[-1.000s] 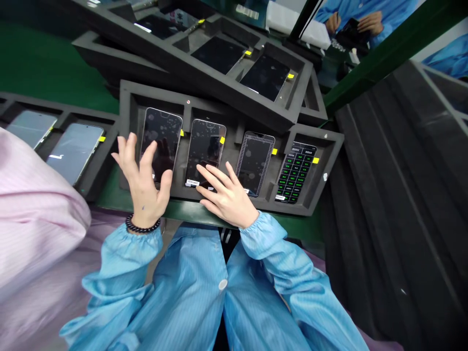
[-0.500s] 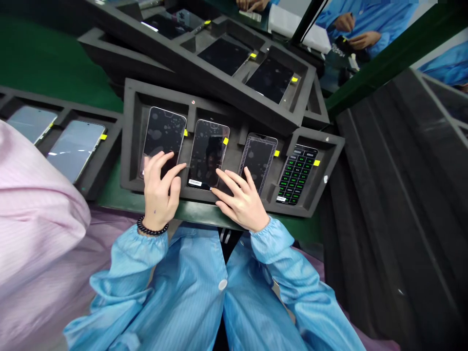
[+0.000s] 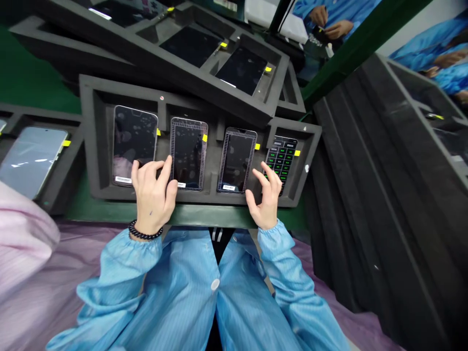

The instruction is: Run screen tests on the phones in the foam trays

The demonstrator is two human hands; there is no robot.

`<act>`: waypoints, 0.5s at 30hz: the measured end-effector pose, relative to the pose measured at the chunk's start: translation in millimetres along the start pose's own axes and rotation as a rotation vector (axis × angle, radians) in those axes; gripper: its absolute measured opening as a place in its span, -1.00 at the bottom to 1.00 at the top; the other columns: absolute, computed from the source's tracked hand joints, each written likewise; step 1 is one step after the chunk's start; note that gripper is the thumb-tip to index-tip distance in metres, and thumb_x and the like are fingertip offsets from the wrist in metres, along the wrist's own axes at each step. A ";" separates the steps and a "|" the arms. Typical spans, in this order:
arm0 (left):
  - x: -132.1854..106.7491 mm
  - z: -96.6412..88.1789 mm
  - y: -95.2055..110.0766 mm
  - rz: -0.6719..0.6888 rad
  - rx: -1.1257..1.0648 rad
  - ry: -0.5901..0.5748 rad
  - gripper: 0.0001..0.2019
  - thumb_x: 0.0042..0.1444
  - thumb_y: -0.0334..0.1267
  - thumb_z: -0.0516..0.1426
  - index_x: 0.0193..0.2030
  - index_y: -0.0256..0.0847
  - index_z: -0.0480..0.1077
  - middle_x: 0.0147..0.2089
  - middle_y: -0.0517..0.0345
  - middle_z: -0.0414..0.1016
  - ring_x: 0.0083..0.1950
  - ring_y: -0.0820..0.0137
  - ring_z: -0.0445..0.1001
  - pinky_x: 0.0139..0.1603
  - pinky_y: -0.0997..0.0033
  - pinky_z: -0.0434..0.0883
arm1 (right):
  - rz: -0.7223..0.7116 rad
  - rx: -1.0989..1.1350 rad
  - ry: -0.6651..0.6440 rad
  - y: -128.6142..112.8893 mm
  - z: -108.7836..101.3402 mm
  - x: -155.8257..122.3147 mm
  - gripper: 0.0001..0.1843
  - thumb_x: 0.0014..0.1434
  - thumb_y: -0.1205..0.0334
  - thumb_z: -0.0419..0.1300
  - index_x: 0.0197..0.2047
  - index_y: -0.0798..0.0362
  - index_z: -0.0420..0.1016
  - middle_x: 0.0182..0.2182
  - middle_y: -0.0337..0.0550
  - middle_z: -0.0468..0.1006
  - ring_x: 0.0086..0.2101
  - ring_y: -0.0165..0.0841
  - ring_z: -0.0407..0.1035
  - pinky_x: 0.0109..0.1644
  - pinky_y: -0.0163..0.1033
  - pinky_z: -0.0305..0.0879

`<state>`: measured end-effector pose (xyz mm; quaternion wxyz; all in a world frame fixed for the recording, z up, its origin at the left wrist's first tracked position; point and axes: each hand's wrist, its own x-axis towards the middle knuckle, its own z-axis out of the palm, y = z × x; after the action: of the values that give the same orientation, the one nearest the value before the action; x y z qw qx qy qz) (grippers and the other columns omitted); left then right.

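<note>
Can count four phones in a row, all screen up in separate compartments of a black tray. Can see, leftmost, the first phone, dark and spotted, with a white label along the bottom, too small in print to read. Beside it, can see the second phone, dark inside a pale, ladder-like border, with a white strip partly behind the left thumb. Find the same border on the third phone, above a white tag, likewise illegible. On the fourth phone, can make out rows of green characters under two greyer boxes, but cannot read the wording. Notice plain yellow tabs at the right edges.

Find the left hand loosely curled, grasping nothing visible, over the first phone's lower right corner, with forefinger at the second phone's left edge; cannot tell about contact. Find the right hand half spread, likewise gripping nothing visible, between the third and fourth phones, with fingertips over the latter's left part; cannot tell touch from hover.

Behind, can see an angled tray with more dark phones. At left, can see a pale-screened phone near a co-worker's pink sleeve
</note>
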<state>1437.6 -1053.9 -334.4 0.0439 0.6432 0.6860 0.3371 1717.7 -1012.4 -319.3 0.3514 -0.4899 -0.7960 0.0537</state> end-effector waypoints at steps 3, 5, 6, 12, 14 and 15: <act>-1.7 1.7 4.4 -0.011 -0.023 0.000 -0.39 0.38 0.04 -0.17 0.40 -0.21 0.30 0.17 -0.17 0.43 0.32 0.11 0.30 0.58 -0.09 -0.16 | -0.004 -0.010 0.044 1.9 5.9 -3.2 -0.49 0.31 0.23 0.09 0.32 -0.10 0.26 0.31 0.00 0.36 0.30 -0.10 0.24 0.42 0.20 0.12; -2.4 2.3 5.7 -0.011 -0.031 0.001 -0.39 0.38 0.04 -0.16 0.40 -0.19 0.31 0.18 -0.17 0.43 0.32 0.10 0.30 0.59 -0.10 -0.17 | -0.013 -0.010 0.077 2.5 8.1 -4.5 -0.51 0.31 0.25 0.09 0.30 -0.10 0.28 0.27 -0.01 0.41 0.28 -0.12 0.27 0.42 0.19 0.13; -2.4 2.7 6.0 -0.010 -0.034 0.006 -0.40 0.38 0.03 -0.16 0.39 -0.20 0.31 0.18 -0.17 0.43 0.32 0.10 0.31 0.59 -0.11 -0.17 | -0.016 -0.012 0.090 2.8 8.7 -4.9 -0.52 0.31 0.26 0.09 0.28 -0.10 0.29 0.25 -0.02 0.43 0.27 -0.13 0.29 0.42 0.19 0.14; -0.5 7.3 5.8 0.027 -0.019 0.066 -0.42 0.39 -0.06 -0.16 0.36 -0.34 0.34 0.16 -0.25 0.44 0.31 0.08 0.32 0.57 -0.11 -0.11 | -0.025 -0.022 0.139 3.0 9.0 -5.2 -0.62 0.32 0.28 0.08 0.19 -0.07 0.36 0.18 -0.01 0.50 0.21 -0.14 0.36 0.36 0.20 0.27; -1.3 8.4 5.3 0.047 -0.013 0.069 -0.42 0.39 -0.05 -0.15 0.35 -0.34 0.35 0.16 -0.25 0.44 0.31 0.08 0.33 0.57 -0.11 -0.11 | -0.035 -0.007 0.150 2.7 9.1 -5.6 -0.63 0.31 0.30 0.09 0.17 -0.05 0.38 0.17 -0.01 0.51 0.20 -0.15 0.36 0.35 0.19 0.29; -1.8 8.4 5.1 0.055 -0.014 0.070 -0.43 0.39 -0.05 -0.14 0.35 -0.32 0.35 0.16 -0.24 0.45 0.30 0.09 0.33 0.57 -0.12 -0.12 | -0.039 -0.008 0.151 2.5 9.1 -5.8 -0.63 0.31 0.31 0.09 0.17 -0.04 0.38 0.16 -0.01 0.52 0.19 -0.15 0.37 0.34 0.19 0.30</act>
<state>1446.4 -1052.4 -338.9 0.0151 0.6495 0.6668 0.3651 1715.6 -1013.5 -330.0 0.4094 -0.4782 -0.7770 0.0067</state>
